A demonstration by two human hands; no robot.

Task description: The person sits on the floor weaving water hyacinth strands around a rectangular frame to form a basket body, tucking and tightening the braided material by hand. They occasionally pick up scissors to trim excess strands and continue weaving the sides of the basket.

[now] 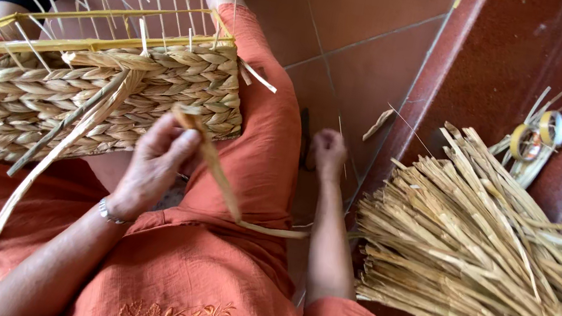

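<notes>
At frame centre, one flat straw strand [218, 174] is being pinched in the grip of the left hand [156, 161], just beside one half-woven basket [94, 102] being rested on the lap at upper left. The right hand [329, 154] is being held clenched, empty. One straw bundle [477, 249] is lying at right, two tape rolls [539, 135] above it.

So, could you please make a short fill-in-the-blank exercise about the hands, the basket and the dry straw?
1. The basket rests on the person's ____.
2. The left hand pinches a flat ____ beside the basket.
3. The tied bundle of straw lies on the person's ____ side.
4. The right hand is lowered toward the ____, apart from the basket.

Missing words: lap; strand; right; floor
</notes>
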